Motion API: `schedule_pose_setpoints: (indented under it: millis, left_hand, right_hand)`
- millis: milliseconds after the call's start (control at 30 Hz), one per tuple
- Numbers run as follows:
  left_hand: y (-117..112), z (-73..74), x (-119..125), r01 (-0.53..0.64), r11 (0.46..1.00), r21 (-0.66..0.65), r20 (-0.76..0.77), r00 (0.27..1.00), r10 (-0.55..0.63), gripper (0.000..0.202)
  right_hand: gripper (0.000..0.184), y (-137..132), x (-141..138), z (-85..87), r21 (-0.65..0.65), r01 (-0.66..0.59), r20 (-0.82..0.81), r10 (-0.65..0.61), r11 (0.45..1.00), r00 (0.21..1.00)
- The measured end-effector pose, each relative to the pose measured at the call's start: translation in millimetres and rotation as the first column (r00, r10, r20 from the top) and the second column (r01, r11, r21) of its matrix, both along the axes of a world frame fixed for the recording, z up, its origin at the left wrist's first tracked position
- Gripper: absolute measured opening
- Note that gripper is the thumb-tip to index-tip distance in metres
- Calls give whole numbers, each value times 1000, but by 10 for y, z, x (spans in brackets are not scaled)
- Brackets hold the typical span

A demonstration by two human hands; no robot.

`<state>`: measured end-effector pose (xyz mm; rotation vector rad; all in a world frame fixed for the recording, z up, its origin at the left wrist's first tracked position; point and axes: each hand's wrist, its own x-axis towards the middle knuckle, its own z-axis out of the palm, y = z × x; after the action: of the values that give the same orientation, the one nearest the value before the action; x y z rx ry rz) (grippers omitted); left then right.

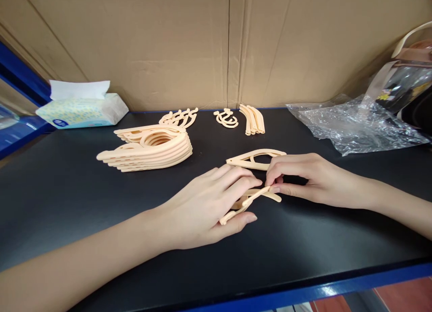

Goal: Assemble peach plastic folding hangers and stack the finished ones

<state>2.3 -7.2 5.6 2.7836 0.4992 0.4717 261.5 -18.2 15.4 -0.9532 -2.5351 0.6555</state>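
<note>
My left hand curls its fingers and thumb around a cream plastic hanger piece just above the black table. From the other side, my right hand pinches the far end of this piece between thumb and fingertips. A second strip pokes out beneath, partly covered by my left fingers, so I cannot tell whether the two are joined. Behind my hands lies a hanger arm with a long opening, its right end covered by my right hand.
Nested hanger parts are stacked at left centre. Along the back lie curved hooks, smaller hooks and a bundle of strips. A tissue pack stands back left. Clear plastic wrap and a transparent bag occupy the right.
</note>
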Motion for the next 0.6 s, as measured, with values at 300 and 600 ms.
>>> schedule_pose_setpoints:
  millis: [300,600]
  left_hand:
    - [-1,12,-6,-1,1000,15,-49,999,1,31]
    - [-6,3,-7,-4,999,35,-52,999,6,25]
  right_hand:
    - [19,18,25,1,86,-16,93,8,996,996]
    - [23,13,7,17,93,-8,99,-2,996,995]
